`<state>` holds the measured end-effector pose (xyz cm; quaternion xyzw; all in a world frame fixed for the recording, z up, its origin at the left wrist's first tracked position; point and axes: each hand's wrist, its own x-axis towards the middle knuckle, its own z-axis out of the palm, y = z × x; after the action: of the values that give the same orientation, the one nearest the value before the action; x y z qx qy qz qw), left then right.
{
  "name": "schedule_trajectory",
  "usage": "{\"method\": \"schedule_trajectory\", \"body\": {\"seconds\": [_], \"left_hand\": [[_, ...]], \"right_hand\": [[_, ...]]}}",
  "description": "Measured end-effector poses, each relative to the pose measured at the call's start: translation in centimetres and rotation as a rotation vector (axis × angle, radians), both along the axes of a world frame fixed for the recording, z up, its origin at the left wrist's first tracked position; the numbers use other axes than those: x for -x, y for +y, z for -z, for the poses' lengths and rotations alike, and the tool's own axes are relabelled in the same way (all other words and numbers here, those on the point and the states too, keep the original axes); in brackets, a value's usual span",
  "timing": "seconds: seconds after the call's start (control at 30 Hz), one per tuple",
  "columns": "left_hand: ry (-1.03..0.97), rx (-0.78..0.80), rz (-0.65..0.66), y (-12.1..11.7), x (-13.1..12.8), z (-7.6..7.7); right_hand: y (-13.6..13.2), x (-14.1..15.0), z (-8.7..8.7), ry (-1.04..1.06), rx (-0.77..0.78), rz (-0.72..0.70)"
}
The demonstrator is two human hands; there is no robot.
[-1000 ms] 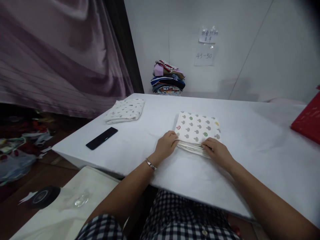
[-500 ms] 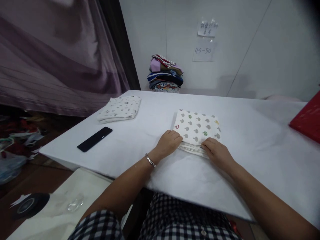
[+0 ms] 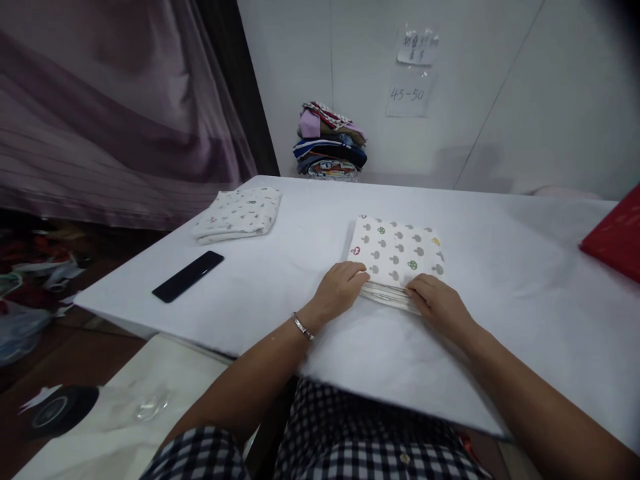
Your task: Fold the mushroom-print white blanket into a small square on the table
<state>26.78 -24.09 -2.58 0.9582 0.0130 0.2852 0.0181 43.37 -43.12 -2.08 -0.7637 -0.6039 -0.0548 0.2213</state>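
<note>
The folded cloth (image 3: 395, 257) lies flat on the white table (image 3: 500, 267), near the front edge and right before the person, so both hands can meet it without a stretch. The left hand (image 3: 337, 290) has its fingers curled at the cloth's near left corner, the fingertips tucked at the stacked edge; the right hand (image 3: 437, 303) is curled the same way at the near right corner. Whether either hand really pinches the layers cannot be told. The cloth is soft and thin, white with small grey, green and red mushroom shapes, folded into a neat square with several layers showing along the near side. A 2nd folded cloth (image 3: 237, 213) sits well apart, and a flat black phone (image 3: 189, 275) lies near it
</note>
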Motion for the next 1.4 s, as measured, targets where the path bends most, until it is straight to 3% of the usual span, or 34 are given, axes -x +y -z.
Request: {"method": "schedule_trajectory", "body": {"seconds": [0.27, 0.67, 0.93, 1.2, 1.4], "left_hand": [[0.006, 0.059, 0.033, -0.2, 0.2, -0.1], [-0.026, 0.121, 0.016, 0.4, -0.1, 0.5], [0.013, 0.024, -0.031, 0.2, -0.2, 0.4], [0.051, 0.111, 0.092, 0.6, 0.2, 0.0], [0.072, 0.092, 0.064, 0.7, 0.3, -0.1]], "right_hand": [[-0.1, -0.4, 0.1, -0.001, 0.038, -0.069], [-0.2, 0.0, 0.1, -0.012, -0.043, 0.021], [-0.1, -0.1, 0.1, -0.06, 0.018, -0.026], [-0.3, -0.4, 0.0, -0.047, 0.041, -0.081], [-0.2, -0.1, -0.1, -0.018, 0.027, -0.046]]}}
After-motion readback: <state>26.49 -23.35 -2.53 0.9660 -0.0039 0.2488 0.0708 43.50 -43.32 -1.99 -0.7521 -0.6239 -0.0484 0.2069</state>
